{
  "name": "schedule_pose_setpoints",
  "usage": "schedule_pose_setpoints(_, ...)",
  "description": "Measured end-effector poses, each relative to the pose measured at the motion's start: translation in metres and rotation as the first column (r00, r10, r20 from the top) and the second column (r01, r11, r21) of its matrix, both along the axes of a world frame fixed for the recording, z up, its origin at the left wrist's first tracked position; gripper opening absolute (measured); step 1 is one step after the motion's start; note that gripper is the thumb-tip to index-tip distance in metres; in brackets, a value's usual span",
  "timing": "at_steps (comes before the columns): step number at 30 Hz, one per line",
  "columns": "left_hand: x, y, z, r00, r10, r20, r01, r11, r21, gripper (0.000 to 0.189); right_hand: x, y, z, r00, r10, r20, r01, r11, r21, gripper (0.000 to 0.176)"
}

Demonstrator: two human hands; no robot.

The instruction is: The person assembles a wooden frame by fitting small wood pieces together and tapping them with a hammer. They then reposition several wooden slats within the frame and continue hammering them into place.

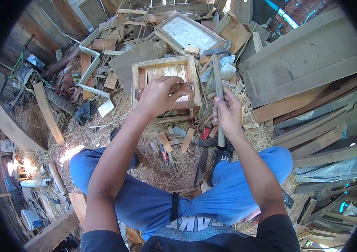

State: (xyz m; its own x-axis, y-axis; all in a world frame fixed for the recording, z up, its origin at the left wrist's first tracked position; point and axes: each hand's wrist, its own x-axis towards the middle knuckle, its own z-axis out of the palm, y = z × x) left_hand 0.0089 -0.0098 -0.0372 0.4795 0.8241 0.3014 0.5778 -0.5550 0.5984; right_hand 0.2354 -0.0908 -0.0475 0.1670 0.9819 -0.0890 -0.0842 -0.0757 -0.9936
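My right hand [229, 112] is closed round the handle of a hammer [218, 77], whose metal head points away from me and whose handle end hangs towards my shoe. My left hand [160, 95] is at a small box-like wooden frame [140, 66] on the ground before me. Its fingers are bent and pinched at a dark brown wooden strip [182, 87] that lies across the frame; the fingertips are partly hidden. Below the frame lie a screwdriver with a red and black handle [163, 152] and small wood offcuts [187, 140].
Broken boards and a white-panelled frame [189, 31] are heaped behind the box. A large grey panel [304, 59] leans at the right above stacked planks [321, 138]. Curved boards [49, 113] stand at the left. Straw and scraps cover the ground.
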Motion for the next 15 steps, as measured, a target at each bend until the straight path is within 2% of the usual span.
schedule_pose_setpoints(10, 0.017, -0.006, 0.014, 1.000, 0.000, -0.016, -0.001, 1.000, -0.022, 0.031, 0.016, -0.031, 0.045, 0.999, 0.049, 0.000, -0.049, 0.998, 0.042, 0.031)
schedule_pose_setpoints(12, 0.019, -0.003, 0.013, 0.999, 0.000, -0.043, 0.000, 1.000, -0.010, 0.032, 0.017, -0.036, 0.056, 0.993, 0.112, 0.046, -0.111, 0.993, -0.026, 0.036)
schedule_pose_setpoints(15, 0.015, 0.006, 0.011, 0.999, -0.054, 0.007, 0.055, 0.995, -0.089, 0.032, 0.020, -0.044, 0.067, 0.979, 0.184, 0.089, -0.176, 0.980, -0.095, 0.041)
